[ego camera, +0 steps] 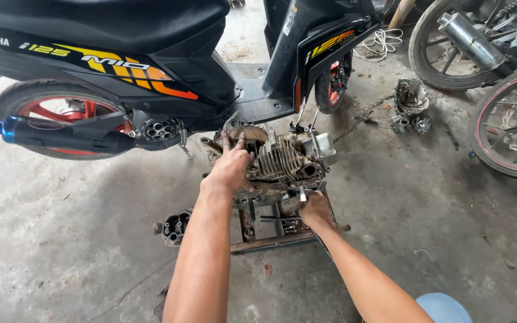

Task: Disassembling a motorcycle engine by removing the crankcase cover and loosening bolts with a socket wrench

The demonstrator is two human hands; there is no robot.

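A dirty scooter engine [282, 158] with a finned cylinder rests on a rusty metal stand [270, 239] on the concrete floor. My left hand [231, 164] lies flat on the engine's crankcase at its left side, fingers spread and pointing away from me. My right hand [315, 209] is closed around a thin metal tool [302, 194] held against the lower front of the engine, below the cylinder. The tool's tip is hidden by the fingers and engine.
A black scooter [151, 66] with red wheels stands just behind the engine. An engine cover part [175, 227] lies left of the stand. More engine parts [411, 104] lie at the back right, near two motorcycle wheels [510, 125].
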